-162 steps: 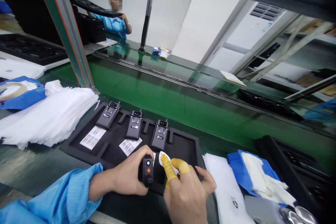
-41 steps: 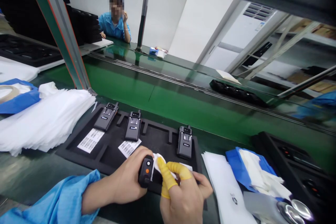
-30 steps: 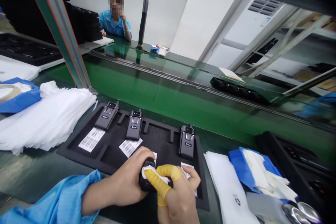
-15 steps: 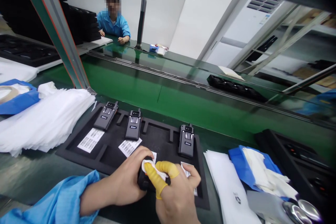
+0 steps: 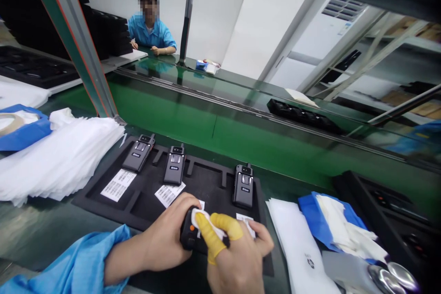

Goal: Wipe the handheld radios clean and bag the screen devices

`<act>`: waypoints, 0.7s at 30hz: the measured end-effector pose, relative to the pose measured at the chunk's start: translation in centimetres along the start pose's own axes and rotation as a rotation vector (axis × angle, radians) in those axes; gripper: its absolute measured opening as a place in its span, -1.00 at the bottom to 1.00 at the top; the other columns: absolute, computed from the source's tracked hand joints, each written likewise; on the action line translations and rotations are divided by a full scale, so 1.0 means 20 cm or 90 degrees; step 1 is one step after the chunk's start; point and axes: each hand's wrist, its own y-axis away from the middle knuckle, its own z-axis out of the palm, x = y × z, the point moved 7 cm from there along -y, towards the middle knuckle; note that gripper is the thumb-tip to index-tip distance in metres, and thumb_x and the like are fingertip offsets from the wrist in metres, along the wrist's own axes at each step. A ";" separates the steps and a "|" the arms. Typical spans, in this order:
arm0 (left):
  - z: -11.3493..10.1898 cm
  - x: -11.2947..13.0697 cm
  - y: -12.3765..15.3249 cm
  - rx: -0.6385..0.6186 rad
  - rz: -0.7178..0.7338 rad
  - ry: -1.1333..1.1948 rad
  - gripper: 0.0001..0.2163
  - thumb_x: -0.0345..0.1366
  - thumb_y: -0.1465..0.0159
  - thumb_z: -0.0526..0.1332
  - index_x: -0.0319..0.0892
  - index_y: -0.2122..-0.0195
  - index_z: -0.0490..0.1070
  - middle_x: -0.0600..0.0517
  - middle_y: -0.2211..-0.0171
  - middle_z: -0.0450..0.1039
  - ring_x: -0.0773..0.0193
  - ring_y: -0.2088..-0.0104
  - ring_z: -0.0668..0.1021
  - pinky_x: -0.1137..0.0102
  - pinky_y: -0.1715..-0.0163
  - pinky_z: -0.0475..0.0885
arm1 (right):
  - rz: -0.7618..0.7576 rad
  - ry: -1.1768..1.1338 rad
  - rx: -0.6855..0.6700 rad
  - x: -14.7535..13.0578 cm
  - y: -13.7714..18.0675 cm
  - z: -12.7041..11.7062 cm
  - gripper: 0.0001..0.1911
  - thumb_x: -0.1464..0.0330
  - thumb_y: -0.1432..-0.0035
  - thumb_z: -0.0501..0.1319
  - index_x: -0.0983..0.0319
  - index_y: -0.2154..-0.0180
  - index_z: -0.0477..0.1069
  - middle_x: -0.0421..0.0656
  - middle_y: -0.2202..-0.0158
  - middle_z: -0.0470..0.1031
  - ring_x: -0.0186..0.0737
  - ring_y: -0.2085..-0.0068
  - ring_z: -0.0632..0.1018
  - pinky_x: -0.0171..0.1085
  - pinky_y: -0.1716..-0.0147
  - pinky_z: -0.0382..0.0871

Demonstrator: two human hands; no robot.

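Observation:
Gripped in my left hand (image 5: 165, 234) is a black handheld radio (image 5: 189, 233) with an orange button on its side. My right hand (image 5: 237, 248), with yellow finger cots on two fingers, pinches a white cloth (image 5: 199, 218) and presses it against the radio. Beneath both hands lies a black foam tray (image 5: 210, 188). In it are a radio at the left (image 5: 138, 154), one near the middle (image 5: 174, 165) and one at the right (image 5: 244, 186). Printed label sheets (image 5: 118, 184) lie below them, partly covered by my hands.
White bags (image 5: 62, 156) are piled at left, beside a blue box (image 5: 24, 131) with a tape roll. To the right are more white bags (image 5: 292, 239), a blue box of cloths (image 5: 317, 220), a bottle (image 5: 347, 266) and another black tray (image 5: 372, 179). A co-worker (image 5: 151, 32) sits opposite.
My right hand has slid the cloth rightward along the radio, so the orange button now shows. The left hand keeps its hold. The co-worker's forearm has shifted slightly.

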 end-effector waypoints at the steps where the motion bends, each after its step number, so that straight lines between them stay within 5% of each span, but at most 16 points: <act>1: 0.00 0.00 0.00 0.002 -0.001 0.001 -0.40 -0.64 0.18 0.08 -0.10 0.07 0.14 -0.02 0.13 0.24 0.14 0.09 0.39 0.22 0.05 0.32 | 0.012 -0.006 0.007 -0.02 -0.01 0.01 -0.64 0.55 -0.15 0.00 0.11 0.18 0.46 -0.20 0.35 0.45 -0.31 0.34 0.41 -0.10 0.12 0.02; 5: 0.00 0.00 -0.01 0.002 -0.012 -0.005 -0.42 -0.64 0.16 0.10 -0.11 0.07 0.14 -0.03 0.11 0.24 0.13 0.08 0.39 0.21 0.04 0.31 | 0.035 0.009 0.031 -0.06 -0.02 0.03 -0.65 0.58 -0.14 -0.02 0.17 0.22 0.47 -0.17 0.34 0.45 -0.32 0.36 0.38 -0.08 0.11 0.02; 12: 0.00 0.00 -0.01 0.003 -0.014 -0.029 -0.39 -0.65 0.24 0.03 -0.09 0.11 0.13 0.00 0.14 0.23 0.13 0.11 0.38 0.22 0.08 0.33 | 0.084 0.039 0.019 0.09 0.01 0.03 -0.75 0.61 0.07 0.02 0.23 0.50 0.40 -0.11 0.36 0.42 -0.26 0.37 0.37 -0.06 0.15 0.04; 21: 0.00 0.00 -0.02 0.001 -0.037 0.014 -0.56 -0.62 0.12 0.12 -0.14 0.20 0.17 0.01 0.22 0.24 0.19 0.20 0.40 0.28 0.18 0.34 | 0.087 -0.054 0.038 -0.06 -0.10 0.01 -0.64 0.58 -0.11 -0.02 0.16 0.25 0.47 -0.20 0.42 0.40 -0.33 0.42 0.34 -0.13 0.14 0.02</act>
